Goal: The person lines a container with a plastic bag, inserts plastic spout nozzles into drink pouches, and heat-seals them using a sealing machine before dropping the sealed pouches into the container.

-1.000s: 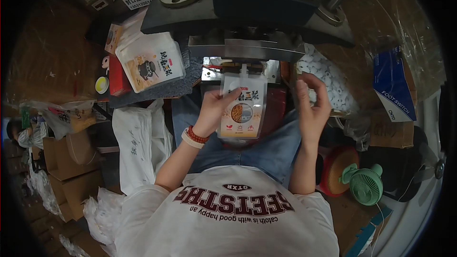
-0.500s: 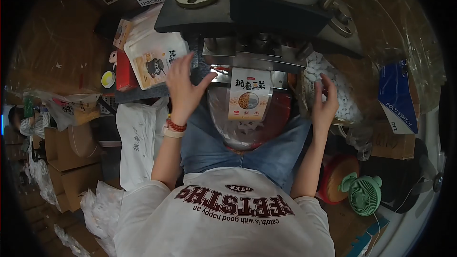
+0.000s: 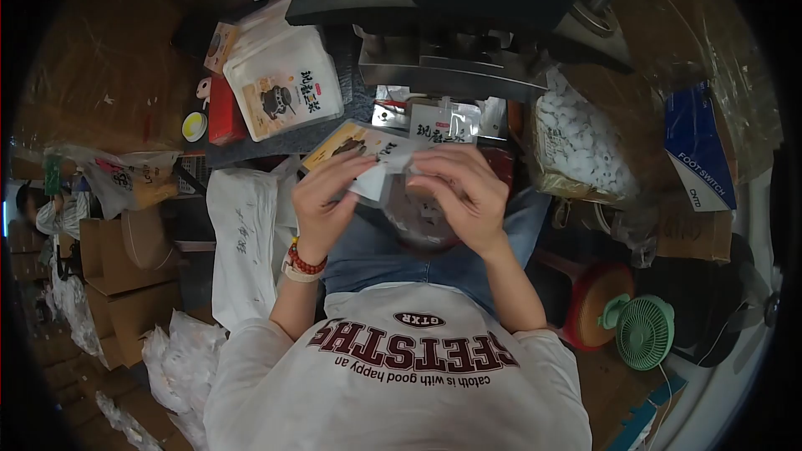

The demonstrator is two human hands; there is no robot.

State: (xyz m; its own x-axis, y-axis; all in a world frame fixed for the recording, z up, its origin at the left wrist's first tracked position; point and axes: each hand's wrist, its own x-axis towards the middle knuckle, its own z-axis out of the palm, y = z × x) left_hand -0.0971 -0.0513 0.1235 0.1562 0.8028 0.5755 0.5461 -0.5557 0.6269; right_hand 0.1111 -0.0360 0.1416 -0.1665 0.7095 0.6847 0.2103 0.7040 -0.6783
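My left hand point(image 3: 327, 196) grips a printed stand-up pouch point(image 3: 344, 144), orange and white with a dark pot drawn on it, tilted above my lap. At the pouch's right end, my right hand point(image 3: 464, 192) has its fingers bent and pressed together. What is between those fingertips is hidden. Just beyond, a similar pouch point(image 3: 445, 121) with dark lettering lies at the metal jaw point(image 3: 451, 67) of the press. A stack of printed pouches point(image 3: 284, 96) lies to the left. On the right, an open box holds many small white plastic pieces point(image 3: 581, 138).
The heavy dark press point(image 3: 493, 0) stands ahead of me. A red box point(image 3: 225, 108) and a round yellow-and-white container point(image 3: 194, 126) are at the left. To the right are a blue foot-switch box point(image 3: 700, 150) and a green fan point(image 3: 645, 332) on the lower right.
My left hand has moved right and down and now holds a pouch. My right hand has come left from beside the box of white pieces to the pouch's end.
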